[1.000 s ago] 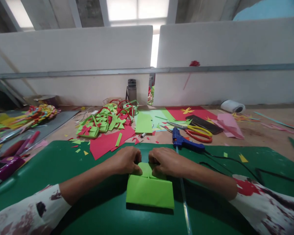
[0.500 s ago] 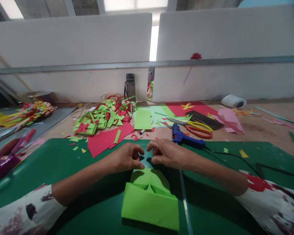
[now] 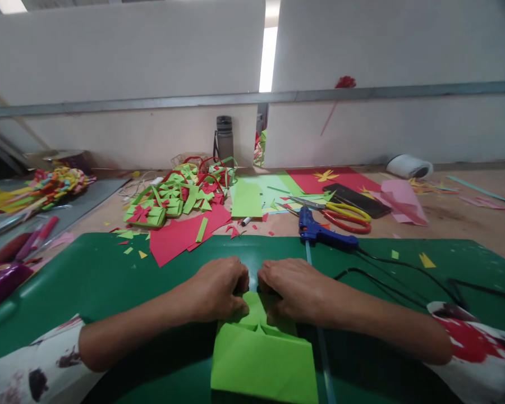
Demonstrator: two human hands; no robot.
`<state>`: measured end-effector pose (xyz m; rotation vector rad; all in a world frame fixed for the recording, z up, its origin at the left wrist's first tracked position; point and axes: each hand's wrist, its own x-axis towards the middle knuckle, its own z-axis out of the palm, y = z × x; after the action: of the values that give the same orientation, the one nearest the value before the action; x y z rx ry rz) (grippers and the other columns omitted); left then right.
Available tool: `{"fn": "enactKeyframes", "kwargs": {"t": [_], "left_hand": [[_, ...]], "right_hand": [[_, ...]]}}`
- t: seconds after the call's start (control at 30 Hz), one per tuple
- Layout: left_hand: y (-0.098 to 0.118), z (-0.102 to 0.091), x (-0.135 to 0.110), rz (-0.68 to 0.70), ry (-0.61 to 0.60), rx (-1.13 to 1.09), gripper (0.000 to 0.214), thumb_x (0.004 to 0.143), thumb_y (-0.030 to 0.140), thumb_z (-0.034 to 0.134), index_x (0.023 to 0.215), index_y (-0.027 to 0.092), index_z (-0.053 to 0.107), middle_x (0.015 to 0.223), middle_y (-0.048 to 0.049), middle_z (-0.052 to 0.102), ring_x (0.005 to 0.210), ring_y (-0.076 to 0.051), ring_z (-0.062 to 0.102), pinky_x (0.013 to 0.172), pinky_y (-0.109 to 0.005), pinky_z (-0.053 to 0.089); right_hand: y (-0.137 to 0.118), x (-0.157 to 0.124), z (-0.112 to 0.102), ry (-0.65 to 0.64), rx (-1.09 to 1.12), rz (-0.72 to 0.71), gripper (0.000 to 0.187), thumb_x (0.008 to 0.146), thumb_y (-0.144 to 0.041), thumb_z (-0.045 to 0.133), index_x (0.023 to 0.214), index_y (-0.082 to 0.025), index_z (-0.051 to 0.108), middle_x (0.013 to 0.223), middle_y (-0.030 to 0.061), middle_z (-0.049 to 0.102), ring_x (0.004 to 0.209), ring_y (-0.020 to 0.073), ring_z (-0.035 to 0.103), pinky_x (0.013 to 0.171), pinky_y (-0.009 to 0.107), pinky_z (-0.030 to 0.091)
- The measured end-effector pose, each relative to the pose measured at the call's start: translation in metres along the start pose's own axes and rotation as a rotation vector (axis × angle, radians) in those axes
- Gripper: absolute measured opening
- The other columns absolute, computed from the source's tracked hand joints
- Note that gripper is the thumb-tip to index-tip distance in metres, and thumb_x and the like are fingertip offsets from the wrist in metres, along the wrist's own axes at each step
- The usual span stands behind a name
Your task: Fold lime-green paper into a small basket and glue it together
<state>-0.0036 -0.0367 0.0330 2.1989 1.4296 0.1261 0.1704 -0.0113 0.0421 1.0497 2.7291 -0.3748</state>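
A folded light-green paper piece (image 3: pixel 263 362) lies on the dark green cutting mat (image 3: pixel 109 275) right in front of me. My left hand (image 3: pixel 221 289) and my right hand (image 3: pixel 292 289) sit side by side on its far end. The fingers of both are curled down, pressing the paper's upper flaps against the mat. A small folded point shows between the hands at the paper's middle crease.
A blue glue gun (image 3: pixel 324 234) with a black cord lies beyond my right hand, with yellow-and-red scissors (image 3: pixel 345 216) and a black phone (image 3: pixel 357 200) behind it. Red paper (image 3: pixel 185 235) and a heap of green and red scraps (image 3: pixel 177 196) lie at left, a bottle (image 3: pixel 224 137) at the back wall.
Half a second ago both hands were lifted off the paper's far end, pinching at its tip; now they have come back down onto the flaps. The view has tilted downward.
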Motion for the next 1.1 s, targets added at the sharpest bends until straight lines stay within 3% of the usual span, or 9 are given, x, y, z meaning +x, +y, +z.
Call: {"fn": "enactKeyframes", "kwargs": {"t": [0.17, 0.33, 0.43, 0.57, 0.7, 0.77, 0.9, 0.97, 1.1], "left_hand": [[0.000, 0.001, -0.002, -0.021, -0.036, -0.140, 0.011, 0.060, 0.011, 0.058, 0.065, 0.017, 0.051, 0.062, 0.0039, 0.048, 0.056, -0.010, 0.041, 0.049, -0.021, 0.025], [-0.001, 0.002, 0.002, -0.026, -0.002, -0.428, 0.018, 0.061, 0.009, 0.057, 0.077, 0.016, 0.054, 0.060, 0.0057, 0.048, 0.055, -0.009, 0.041, 0.050, -0.020, 0.030], [-0.006, -0.001, 0.007, -0.084, 0.034, -0.690, 0.030, 0.060, 0.016, 0.065, 0.089, 0.014, 0.059, 0.069, 0.0027, 0.057, 0.058, -0.011, 0.049, 0.054, -0.022, 0.037], [-0.013, -0.004, 0.009, -0.273, -0.061, -1.067, 0.027, 0.058, 0.027, 0.074, 0.078, 0.011, 0.065, 0.069, -0.0032, 0.066, 0.059, -0.016, 0.059, 0.057, -0.026, 0.046], [-0.015, -0.001, 0.009, -0.296, -0.038, -1.249, 0.024, 0.054, 0.024, 0.079, 0.069, 0.010, 0.066, 0.066, -0.0054, 0.069, 0.056, -0.016, 0.062, 0.056, -0.026, 0.049], [-0.014, 0.000, 0.010, -0.285, 0.009, -1.324, 0.023, 0.054, 0.022, 0.079, 0.070, 0.011, 0.066, 0.066, -0.0060, 0.070, 0.056, -0.017, 0.063, 0.056, -0.027, 0.051], [-0.014, 0.003, 0.013, -0.250, 0.084, -1.452, 0.025, 0.056, 0.021, 0.079, 0.076, 0.012, 0.067, 0.068, -0.0065, 0.071, 0.060, -0.019, 0.066, 0.061, -0.031, 0.053], [-0.014, 0.003, 0.013, -0.248, 0.094, -1.470, 0.028, 0.056, 0.021, 0.079, 0.080, 0.011, 0.068, 0.068, -0.0074, 0.071, 0.060, -0.020, 0.066, 0.062, -0.031, 0.053], [-0.017, 0.004, 0.014, -0.222, 0.065, -1.466, 0.029, 0.055, 0.020, 0.079, 0.078, 0.008, 0.068, 0.066, -0.0089, 0.070, 0.059, -0.019, 0.066, 0.060, -0.028, 0.052]], "right_hand": [[-0.003, -0.004, -0.005, 0.010, 0.118, 0.044, 0.011, 0.063, -0.012, 0.061, 0.072, -0.018, 0.063, 0.071, 0.0012, 0.063, 0.066, 0.0149, 0.053, 0.051, 0.024, 0.027], [0.004, -0.001, -0.003, 0.044, 0.398, 0.018, 0.009, 0.062, -0.011, 0.063, 0.065, -0.016, 0.056, 0.060, -0.0037, 0.054, 0.057, 0.0099, 0.047, 0.050, 0.021, 0.029], [0.013, 0.001, -0.005, 0.189, 0.592, -0.030, 0.012, 0.066, -0.010, 0.059, 0.074, -0.017, 0.054, 0.063, -0.0041, 0.053, 0.058, 0.0095, 0.048, 0.051, 0.020, 0.033], [0.020, 0.001, -0.012, 0.404, 0.653, -0.069, 0.013, 0.070, -0.013, 0.059, 0.081, -0.017, 0.053, 0.072, -0.0022, 0.055, 0.065, 0.0110, 0.051, 0.059, 0.022, 0.038], [0.019, 0.003, -0.010, 0.531, 0.776, -0.028, 0.023, 0.070, -0.014, 0.060, 0.092, -0.018, 0.054, 0.068, -0.0045, 0.053, 0.062, 0.0101, 0.050, 0.058, 0.022, 0.038], [0.018, 0.007, -0.005, 0.498, 0.958, 0.014, 0.030, 0.069, -0.016, 0.060, 0.098, -0.018, 0.053, 0.066, -0.0050, 0.054, 0.059, 0.0104, 0.051, 0.055, 0.022, 0.039], [0.015, 0.013, 0.005, 0.256, 1.299, 0.086, 0.023, 0.066, -0.023, 0.063, 0.087, -0.014, 0.059, 0.068, -0.0005, 0.061, 0.062, 0.0137, 0.058, 0.056, 0.024, 0.044], [0.014, 0.014, 0.009, 0.204, 1.337, 0.127, 0.017, 0.063, -0.024, 0.064, 0.076, -0.013, 0.061, 0.065, 0.0005, 0.062, 0.058, 0.0129, 0.057, 0.054, 0.023, 0.044], [0.015, 0.016, 0.011, 0.226, 1.316, 0.157, 0.012, 0.060, -0.023, 0.065, 0.065, -0.014, 0.059, 0.061, 0.0005, 0.062, 0.051, 0.0106, 0.054, 0.048, 0.021, 0.040]]}}
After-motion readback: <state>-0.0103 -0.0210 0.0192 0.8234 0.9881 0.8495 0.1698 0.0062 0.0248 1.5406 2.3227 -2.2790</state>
